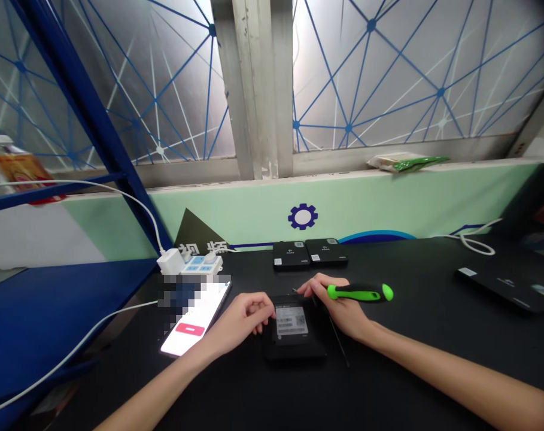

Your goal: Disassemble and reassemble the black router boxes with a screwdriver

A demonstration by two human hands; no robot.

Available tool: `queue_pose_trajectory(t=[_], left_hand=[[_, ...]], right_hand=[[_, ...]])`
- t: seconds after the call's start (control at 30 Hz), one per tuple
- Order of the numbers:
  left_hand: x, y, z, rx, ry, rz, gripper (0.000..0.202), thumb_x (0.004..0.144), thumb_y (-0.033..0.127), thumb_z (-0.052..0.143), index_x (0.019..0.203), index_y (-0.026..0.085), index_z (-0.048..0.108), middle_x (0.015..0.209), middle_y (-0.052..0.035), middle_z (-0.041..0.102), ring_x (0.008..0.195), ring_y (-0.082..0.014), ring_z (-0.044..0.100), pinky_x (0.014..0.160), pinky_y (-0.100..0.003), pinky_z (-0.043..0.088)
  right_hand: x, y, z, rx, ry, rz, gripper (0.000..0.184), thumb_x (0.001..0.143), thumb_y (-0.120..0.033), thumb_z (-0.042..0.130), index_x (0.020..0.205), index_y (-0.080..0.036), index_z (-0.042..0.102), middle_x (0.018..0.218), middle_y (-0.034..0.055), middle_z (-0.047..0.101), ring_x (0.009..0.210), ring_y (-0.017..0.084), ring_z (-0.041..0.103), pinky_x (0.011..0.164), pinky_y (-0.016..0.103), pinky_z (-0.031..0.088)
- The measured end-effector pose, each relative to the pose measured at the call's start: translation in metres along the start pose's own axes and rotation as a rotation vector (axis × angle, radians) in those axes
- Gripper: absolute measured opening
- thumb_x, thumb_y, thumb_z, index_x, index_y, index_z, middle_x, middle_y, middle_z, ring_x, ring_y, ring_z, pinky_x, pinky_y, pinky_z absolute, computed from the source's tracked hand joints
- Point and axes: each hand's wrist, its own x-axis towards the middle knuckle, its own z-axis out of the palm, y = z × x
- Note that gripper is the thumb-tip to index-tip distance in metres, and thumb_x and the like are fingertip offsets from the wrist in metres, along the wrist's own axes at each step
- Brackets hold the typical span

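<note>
A small black box (294,332) with a white label lies flat on the black table (410,311) in front of me. My left hand (240,320) rests on the box's left edge with its fingers curled against it. My right hand (339,308) is closed round a screwdriver with a green and black handle (360,292); the handle points right and the tip sits near the box's top right corner. A thin dark rod (339,341) lies on the table just right of the box.
A lit phone (195,320) on a white cable lies left of the box. Behind it is a white power strip (191,263). Two more black boxes (310,253) sit by the wall. A flat black device (509,284) lies far right. Blue shelving (51,299) stands left.
</note>
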Motion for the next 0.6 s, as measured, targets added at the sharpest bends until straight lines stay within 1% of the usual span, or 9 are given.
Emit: queue_pose_trajectory(t=[0.1, 0.17, 0.2, 0.3, 0.37, 0.47, 0.53, 0.6], left_hand=[[0.000, 0.000, 0.001, 0.002, 0.006, 0.002, 0.030, 0.091, 0.045, 0.056, 0.080, 0.018, 0.061, 0.071, 0.0013, 0.058, 0.060, -0.0129, 0.055, 0.056, -0.023, 0.042], [0.000, -0.001, 0.002, 0.042, 0.050, 0.016, 0.030, 0.092, 0.046, 0.055, 0.078, 0.019, 0.058, 0.068, 0.0024, 0.056, 0.058, -0.0130, 0.053, 0.054, -0.023, 0.040], [-0.001, -0.002, 0.002, 0.096, 0.090, 0.030, 0.031, 0.092, 0.046, 0.055, 0.077, 0.020, 0.055, 0.065, 0.0034, 0.053, 0.057, -0.0128, 0.051, 0.053, -0.022, 0.038], [-0.003, -0.005, 0.004, 0.390, 0.238, 0.074, 0.034, 0.089, 0.049, 0.060, 0.071, 0.022, 0.049, 0.057, 0.0056, 0.047, 0.052, -0.0127, 0.045, 0.050, -0.023, 0.029], [-0.005, -0.007, 0.005, 0.589, 0.284, 0.069, 0.039, 0.085, 0.051, 0.064, 0.068, 0.022, 0.045, 0.055, 0.0055, 0.047, 0.051, -0.0133, 0.044, 0.049, -0.025, 0.025], [-0.006, -0.008, 0.005, 0.729, 0.258, 0.051, 0.042, 0.085, 0.055, 0.062, 0.066, 0.022, 0.044, 0.057, 0.0043, 0.051, 0.054, -0.0153, 0.048, 0.050, -0.026, 0.025], [-0.006, -0.007, 0.004, 0.752, 0.225, 0.048, 0.041, 0.087, 0.057, 0.059, 0.068, 0.022, 0.046, 0.058, 0.0037, 0.053, 0.056, -0.0164, 0.050, 0.051, -0.026, 0.026], [-0.007, -0.005, 0.002, 0.752, 0.189, 0.048, 0.040, 0.088, 0.058, 0.058, 0.072, 0.022, 0.049, 0.061, 0.0032, 0.055, 0.058, -0.0173, 0.053, 0.052, -0.026, 0.027]], right_hand=[[0.000, -0.001, 0.000, 0.047, 0.034, 0.022, 0.042, 0.099, -0.047, 0.049, 0.071, -0.020, 0.065, 0.084, 0.0060, 0.074, 0.082, 0.023, 0.068, 0.078, 0.035, 0.051], [0.000, -0.001, 0.001, 0.105, 0.076, 0.037, 0.042, 0.098, -0.049, 0.049, 0.070, -0.020, 0.062, 0.083, 0.0066, 0.074, 0.081, 0.022, 0.067, 0.077, 0.035, 0.051], [0.000, -0.002, 0.002, 0.144, 0.107, 0.047, 0.040, 0.098, -0.050, 0.049, 0.073, -0.021, 0.061, 0.082, 0.0066, 0.073, 0.078, 0.022, 0.067, 0.075, 0.034, 0.051], [0.001, -0.003, 0.003, 0.258, 0.222, 0.069, 0.029, 0.098, -0.049, 0.051, 0.095, -0.022, 0.057, 0.074, 0.0046, 0.073, 0.065, 0.018, 0.063, 0.064, 0.031, 0.050], [0.002, -0.004, 0.002, 0.305, 0.300, 0.052, 0.027, 0.098, -0.048, 0.052, 0.105, -0.022, 0.053, 0.067, 0.0020, 0.072, 0.056, 0.016, 0.059, 0.056, 0.027, 0.048], [0.006, -0.006, -0.003, 0.325, 0.380, 0.021, 0.027, 0.098, -0.047, 0.053, 0.108, -0.021, 0.052, 0.051, -0.0036, 0.063, 0.043, 0.013, 0.051, 0.044, 0.022, 0.040], [0.010, -0.008, -0.007, 0.311, 0.404, 0.023, 0.027, 0.096, -0.046, 0.056, 0.106, -0.021, 0.053, 0.043, -0.0084, 0.053, 0.036, 0.011, 0.045, 0.040, 0.020, 0.034], [0.013, -0.008, -0.011, 0.273, 0.405, 0.041, 0.028, 0.094, -0.045, 0.061, 0.105, -0.021, 0.055, 0.041, -0.0117, 0.043, 0.033, 0.009, 0.039, 0.037, 0.019, 0.029]])
